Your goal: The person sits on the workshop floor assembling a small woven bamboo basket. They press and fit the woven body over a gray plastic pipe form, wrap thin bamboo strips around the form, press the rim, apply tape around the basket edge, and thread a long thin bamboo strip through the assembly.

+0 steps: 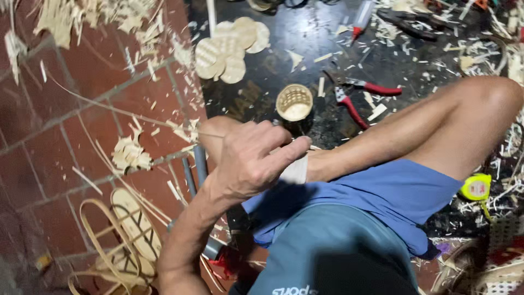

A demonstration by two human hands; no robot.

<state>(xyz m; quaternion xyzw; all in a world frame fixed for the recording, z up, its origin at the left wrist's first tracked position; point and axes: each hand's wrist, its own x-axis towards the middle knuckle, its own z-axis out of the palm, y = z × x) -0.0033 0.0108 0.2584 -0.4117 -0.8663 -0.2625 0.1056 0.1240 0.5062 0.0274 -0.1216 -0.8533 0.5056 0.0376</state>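
Left hand draws a thin bamboo strip taut

The left hand (248, 164), fingers pinched on a thin pale bamboo strip (109, 106) running far left over the red tiled floor (82, 142), seems mid-weave. Just beyond sits a small round woven bamboo cup (294, 102); red-handled pruning shears (357, 95) lie right of it. Next likely needs steady tension. The right hand is out of sight.

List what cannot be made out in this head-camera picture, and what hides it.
- Right hand: not in view.
- Left hand: palm side faces away, so its hold on the thin strip is unclear.
- Tape measure: partly behind the blue shorts.
- Woven frame: runs off the bottom edge.
- Top-edge tools: cut off, blurred.
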